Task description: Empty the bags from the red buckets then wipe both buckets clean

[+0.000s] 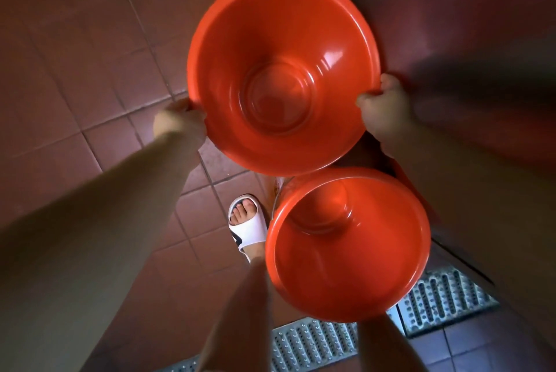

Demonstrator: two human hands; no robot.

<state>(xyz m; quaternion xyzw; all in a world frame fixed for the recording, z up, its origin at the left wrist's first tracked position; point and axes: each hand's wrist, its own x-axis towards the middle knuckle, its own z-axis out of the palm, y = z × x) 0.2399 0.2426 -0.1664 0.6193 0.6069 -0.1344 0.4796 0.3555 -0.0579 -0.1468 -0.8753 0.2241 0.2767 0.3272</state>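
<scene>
A large red bucket (282, 40) is lifted above the floor, its open mouth facing me, and nothing lies inside it. My left hand (179, 123) grips its rim on the left side. My right hand (383, 108) grips the rim on the right side. A second red bucket (355, 269) sits lower, near my legs, and also holds nothing. No bag or cloth shows in view.
Red-brown floor tiles (90, 55) spread to the left. A dark red wall (451, 10) rises on the right. A metal drain grate (313, 344) runs along the bottom. My foot in a white slipper (246, 227) stands beside the lower bucket.
</scene>
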